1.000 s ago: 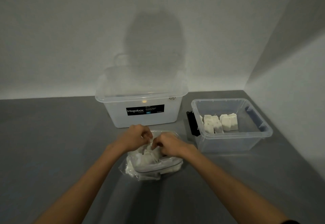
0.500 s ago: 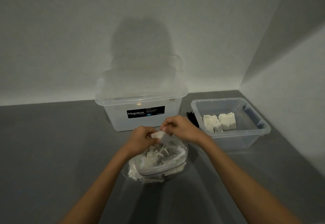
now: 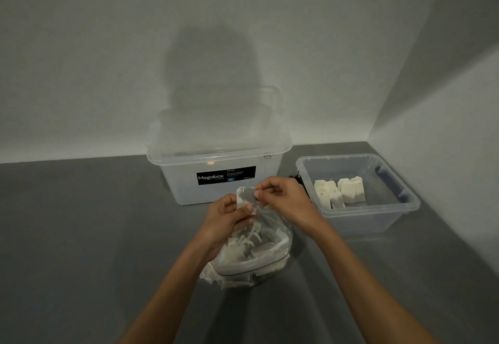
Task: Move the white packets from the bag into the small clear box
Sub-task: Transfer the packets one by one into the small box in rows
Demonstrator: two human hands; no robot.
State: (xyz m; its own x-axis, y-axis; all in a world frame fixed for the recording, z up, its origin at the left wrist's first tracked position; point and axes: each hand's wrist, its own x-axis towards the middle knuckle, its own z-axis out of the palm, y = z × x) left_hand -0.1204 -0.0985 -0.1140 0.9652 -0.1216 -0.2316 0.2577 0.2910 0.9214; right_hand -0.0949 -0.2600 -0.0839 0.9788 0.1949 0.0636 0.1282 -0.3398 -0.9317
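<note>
Packet [image 3: 245, 198] pinched by left hand [image 3: 226, 216] and right hand [image 3: 286, 198] above bag [image 3: 259, 257]; release left, set upright in box [image 3: 372, 210].

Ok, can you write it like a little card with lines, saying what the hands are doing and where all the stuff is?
left hand: grips the held packet from below
right hand: pinches the held packet's upper edge
held packet: white, above the bag's mouth, not yet in the box
bag: clear plastic, on the grey table, more white packets inside
small clear box: right of the bag, open
stored packets: white, standing in a row inside the small clear box
big lidded box: behind the bag, label reads Megabox
</note>
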